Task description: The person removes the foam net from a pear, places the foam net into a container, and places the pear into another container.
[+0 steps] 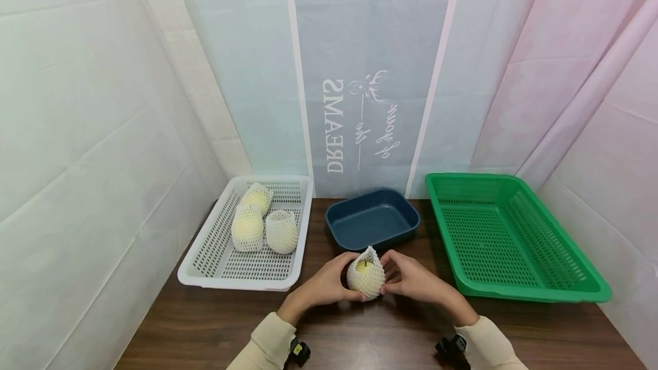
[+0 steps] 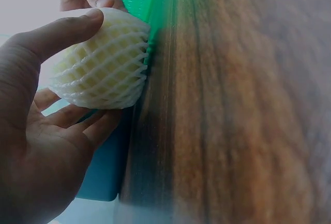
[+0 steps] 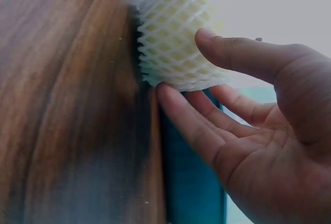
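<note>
A pale yellow pear (image 1: 365, 268) with a dark stem stands upright in a white foam net (image 2: 106, 63) on or just above the table, between both hands. The net's top edge is raised to a point, leaving the stem in view. My left hand (image 1: 329, 282) grips it from the left, thumb on the near side and fingers round the far side. From the right, my right hand (image 1: 413, 278) holds the netted pear with thumb and fingertips against the foam net (image 3: 178, 43). Whether the pear's base touches the table is hard to tell.
At the left, a white basket (image 1: 233, 283) contains three netted fruits (image 1: 248, 228). A dark blue tray (image 1: 372, 221) sits just beyond the hands. To the right is a green basket (image 1: 534, 293). The brown wooden table (image 1: 354, 338) meets hanging curtains (image 1: 370, 27) at the back.
</note>
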`<state>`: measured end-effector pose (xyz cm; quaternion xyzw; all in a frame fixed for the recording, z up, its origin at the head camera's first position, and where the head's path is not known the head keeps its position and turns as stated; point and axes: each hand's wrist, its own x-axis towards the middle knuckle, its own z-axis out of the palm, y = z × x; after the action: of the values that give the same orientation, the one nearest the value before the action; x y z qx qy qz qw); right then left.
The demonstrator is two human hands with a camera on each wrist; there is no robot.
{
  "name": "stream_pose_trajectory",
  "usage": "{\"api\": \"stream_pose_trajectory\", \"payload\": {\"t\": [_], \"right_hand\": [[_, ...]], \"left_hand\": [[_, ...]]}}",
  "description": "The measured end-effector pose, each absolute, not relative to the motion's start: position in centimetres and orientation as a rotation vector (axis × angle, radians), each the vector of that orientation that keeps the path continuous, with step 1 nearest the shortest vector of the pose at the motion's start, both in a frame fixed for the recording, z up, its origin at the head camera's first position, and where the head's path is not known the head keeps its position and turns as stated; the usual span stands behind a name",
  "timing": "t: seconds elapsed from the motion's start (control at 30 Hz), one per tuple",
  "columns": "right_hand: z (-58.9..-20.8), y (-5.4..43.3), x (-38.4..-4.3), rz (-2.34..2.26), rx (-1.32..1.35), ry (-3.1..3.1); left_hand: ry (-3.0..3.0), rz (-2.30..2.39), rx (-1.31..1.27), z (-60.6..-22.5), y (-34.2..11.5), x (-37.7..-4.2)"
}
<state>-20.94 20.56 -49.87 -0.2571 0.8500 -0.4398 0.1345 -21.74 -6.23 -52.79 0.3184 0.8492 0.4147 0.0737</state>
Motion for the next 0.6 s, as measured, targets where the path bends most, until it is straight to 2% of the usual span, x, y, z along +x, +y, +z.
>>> {"api": "stream_pose_trajectory", "payload": {"t": [0.6], "right_hand": [[-44.4,19.9,-20.1,-1.222,-0.937,2.684]], "left_hand": [[2.536,1.253,0.935,-52.7,-6.1,-21.5]]}}
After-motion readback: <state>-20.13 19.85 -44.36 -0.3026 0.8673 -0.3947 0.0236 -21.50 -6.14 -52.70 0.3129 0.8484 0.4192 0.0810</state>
